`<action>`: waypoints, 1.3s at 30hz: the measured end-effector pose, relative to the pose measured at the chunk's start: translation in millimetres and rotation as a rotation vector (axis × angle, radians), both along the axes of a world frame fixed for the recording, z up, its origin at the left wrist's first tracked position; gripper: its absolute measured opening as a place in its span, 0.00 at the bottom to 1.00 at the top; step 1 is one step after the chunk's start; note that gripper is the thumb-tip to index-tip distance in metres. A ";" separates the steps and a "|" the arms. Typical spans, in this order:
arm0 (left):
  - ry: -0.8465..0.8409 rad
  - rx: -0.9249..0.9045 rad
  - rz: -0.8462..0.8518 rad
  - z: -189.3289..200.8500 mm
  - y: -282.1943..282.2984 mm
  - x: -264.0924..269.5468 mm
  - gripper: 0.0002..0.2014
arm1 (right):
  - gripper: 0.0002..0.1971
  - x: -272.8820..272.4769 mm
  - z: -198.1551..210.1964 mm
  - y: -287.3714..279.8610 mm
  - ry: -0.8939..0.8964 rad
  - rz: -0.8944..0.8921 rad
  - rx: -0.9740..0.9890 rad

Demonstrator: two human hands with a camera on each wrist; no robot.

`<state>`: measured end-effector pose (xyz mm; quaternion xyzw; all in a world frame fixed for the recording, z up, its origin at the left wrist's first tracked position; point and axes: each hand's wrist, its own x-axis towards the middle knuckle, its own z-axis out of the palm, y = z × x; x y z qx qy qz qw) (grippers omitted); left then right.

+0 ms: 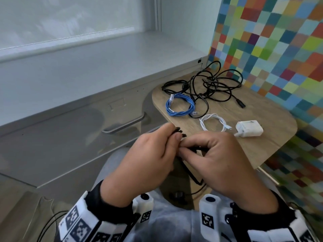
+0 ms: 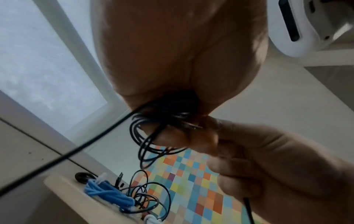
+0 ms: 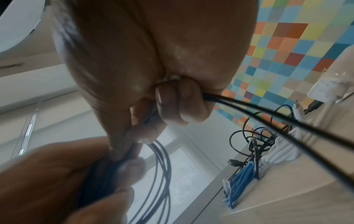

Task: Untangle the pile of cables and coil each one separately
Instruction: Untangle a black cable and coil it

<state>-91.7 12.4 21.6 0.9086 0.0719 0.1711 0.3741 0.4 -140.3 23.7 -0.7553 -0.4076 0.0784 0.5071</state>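
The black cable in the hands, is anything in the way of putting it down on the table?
Nothing visible blocks it. The table has bare wood near the hands; the white cable and blue cable lie farther back.

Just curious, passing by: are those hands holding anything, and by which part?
Yes: a thin black cable. The left hand grips its coiled loops in a bunch; the right hand pinches the loose strand beside the coil.

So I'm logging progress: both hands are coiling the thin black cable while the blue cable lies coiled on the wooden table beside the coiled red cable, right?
Not quite. The cable coiled beside the blue cable on the wooden table is white, not red, as the head view shows. Both hands, left and right, do hold the thin black cable.
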 end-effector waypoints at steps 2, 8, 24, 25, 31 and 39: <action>0.050 -0.130 -0.037 2.2 1.4 0.2 0.16 | 0.05 1.9 0.6 -2.7 0.036 -0.010 0.036; 0.319 -0.495 -0.210 -1.6 9.7 -0.7 0.23 | 0.06 17.6 7.8 -20.8 0.085 -0.033 0.153; -0.178 -1.535 -0.280 14.3 23.3 -2.7 0.16 | 0.08 24.2 -14.3 -13.4 0.118 -0.167 0.026; -0.221 -1.495 -0.157 14.0 17.5 1.2 0.17 | 0.07 20.8 -16.9 -9.5 0.109 -0.145 -0.042; -0.424 -1.204 0.268 7.0 0.9 12.5 0.17 | 0.13 6.8 -25.9 4.8 0.053 -0.027 -0.250; -0.466 -0.928 0.291 3.9 -14.0 12.5 0.13 | 0.18 -6.8 -20.0 13.6 -0.073 0.043 -0.369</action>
